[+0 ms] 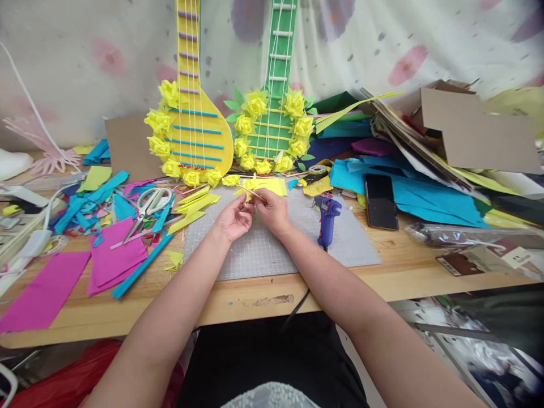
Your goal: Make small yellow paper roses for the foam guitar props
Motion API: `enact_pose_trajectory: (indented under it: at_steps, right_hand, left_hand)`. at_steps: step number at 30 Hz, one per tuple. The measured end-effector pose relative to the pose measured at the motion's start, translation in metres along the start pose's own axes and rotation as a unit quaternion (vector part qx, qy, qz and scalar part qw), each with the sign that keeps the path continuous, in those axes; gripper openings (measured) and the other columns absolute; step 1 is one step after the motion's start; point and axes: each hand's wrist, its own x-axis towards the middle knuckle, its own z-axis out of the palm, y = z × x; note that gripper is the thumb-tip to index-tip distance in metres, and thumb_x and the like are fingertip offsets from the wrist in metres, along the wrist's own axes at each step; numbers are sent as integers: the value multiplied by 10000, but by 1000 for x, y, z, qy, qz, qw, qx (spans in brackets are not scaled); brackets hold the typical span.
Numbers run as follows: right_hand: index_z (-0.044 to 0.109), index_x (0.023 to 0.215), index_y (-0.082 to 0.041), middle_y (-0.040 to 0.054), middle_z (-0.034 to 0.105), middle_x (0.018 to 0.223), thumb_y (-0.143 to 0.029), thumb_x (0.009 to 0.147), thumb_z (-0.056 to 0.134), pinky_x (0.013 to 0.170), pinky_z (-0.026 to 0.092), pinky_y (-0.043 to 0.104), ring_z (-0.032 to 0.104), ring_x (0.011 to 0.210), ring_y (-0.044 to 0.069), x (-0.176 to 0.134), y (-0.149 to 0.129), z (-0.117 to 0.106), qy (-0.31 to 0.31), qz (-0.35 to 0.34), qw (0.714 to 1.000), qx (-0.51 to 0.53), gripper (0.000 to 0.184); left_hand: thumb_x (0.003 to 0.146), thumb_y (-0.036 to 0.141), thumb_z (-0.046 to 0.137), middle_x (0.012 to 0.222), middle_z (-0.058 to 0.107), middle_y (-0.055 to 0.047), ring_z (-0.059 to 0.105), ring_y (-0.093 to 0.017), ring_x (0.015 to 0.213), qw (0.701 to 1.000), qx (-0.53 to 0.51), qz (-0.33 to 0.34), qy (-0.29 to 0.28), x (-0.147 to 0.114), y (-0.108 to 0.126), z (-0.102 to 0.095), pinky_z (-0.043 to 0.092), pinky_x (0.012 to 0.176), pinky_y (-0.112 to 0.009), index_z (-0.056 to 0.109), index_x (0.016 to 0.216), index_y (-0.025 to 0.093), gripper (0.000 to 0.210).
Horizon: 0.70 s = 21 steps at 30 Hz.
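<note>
My left hand (236, 219) and my right hand (272, 211) meet over the grey cutting mat (255, 260). The right fingers pinch a thin pale stick (246, 189). The left fingers are curled closed on a small piece of yellow crepe paper (248, 198), partly hidden between both hands. Just behind them lie more yellow paper (274, 186) and a yellow paper flower (230, 180). To their left are cut yellow strips (195, 203). A blue glue gun (327, 221) rests on the mat, right of my right hand.
Behind stand a yellow (204, 136) and a green paper guitar (276, 116), trimmed with yellow flowers. Scissors (147, 209), magenta sheets (114, 255) and blue scraps (89, 198) lie left. Right are a phone (381, 202), blue paper (416, 192) and stacked cardboard (450, 119).
</note>
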Motion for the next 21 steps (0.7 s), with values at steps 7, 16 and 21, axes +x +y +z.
enact_pose_trajectory:
  at_steps: [7,16,21]
  right_hand:
    - [626,870,-221,7,645,805,-289,808,416,647,393,236,542,679,126,-1,1,1,-8,-3,1000,-7,230]
    - [598,909,-205,-50,485,542,-392,779,475,525,291,206,412,501,85,-9,-9,-1,-82,1,997,-9,260]
    - [560,824,-198,-32,529,638,-456,813,404,548,298,206,443,571,95,-7,-9,-3,-121,16,992,2,301]
  left_hand:
    - [788,110,534,563,474,42,437,15,416,994,63,66,55,7,1,-4,307,320,-35,545,759,124,33]
    - [751,91,551,560,539,34,499,-18,448,971,121,198,66,17,4,-18,382,388,-93,548,703,135,65]
    - [702,93,587,539,524,48,479,-19,435,962,138,228,64,18,2,-19,315,349,-108,548,703,146,67]
